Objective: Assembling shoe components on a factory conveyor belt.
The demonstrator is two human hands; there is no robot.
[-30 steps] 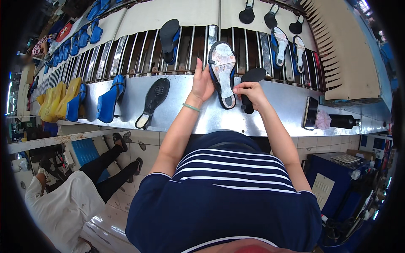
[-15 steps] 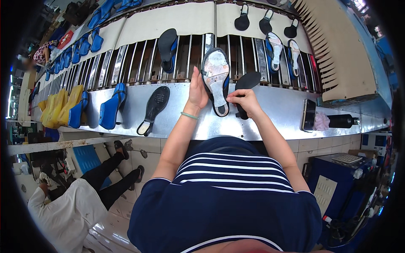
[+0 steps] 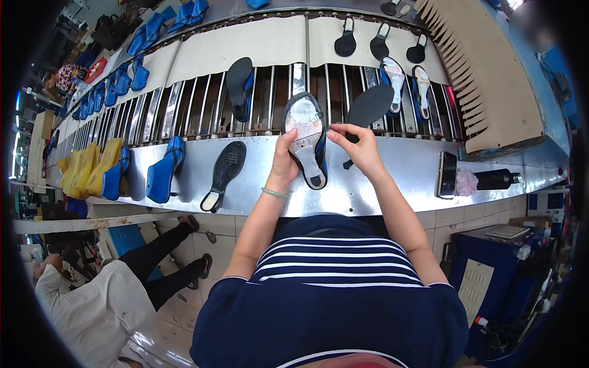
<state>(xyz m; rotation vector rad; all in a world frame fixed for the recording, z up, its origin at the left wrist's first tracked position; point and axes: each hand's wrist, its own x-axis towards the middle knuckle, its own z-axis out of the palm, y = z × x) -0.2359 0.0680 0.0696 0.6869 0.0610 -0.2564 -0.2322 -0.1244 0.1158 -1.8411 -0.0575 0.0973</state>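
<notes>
holding the upturned shoe (image 3: pixel 305 141) at the near edge of the roller conveyor (image 3: pixel 202 104), i judge the step in hand to be finger work along the rim of its patchy white underside. from my remote seat, i'd say the next move calls for a firm left hold and a small, careful touch on the right, with the heel end kept just short of the roller conveyor, over the metal ledge (image 3: pixel 408 162).

my left hand (image 3: pixel 283 161) reaches up to the roller conveyor's near edge, palm turned in; the thumb lies on the underside and the fingers go behind, so that grip is closed round the shoe. my right hand (image 3: pixel 362 150) comes in back up, wrist bent inward; thumb and forefinger meet narrowly at the rim, and i cannot tell whether they pinch anything. behind it a black sole (image 3: pixel 370 105) extends over the roller conveyor; whether the other fingers hold it i can't make out. both forearms slant toward the roller conveyor, elbows apart. another shoe (image 3: pixel 238 76) lies on the roller conveyor, underside up.
</notes>
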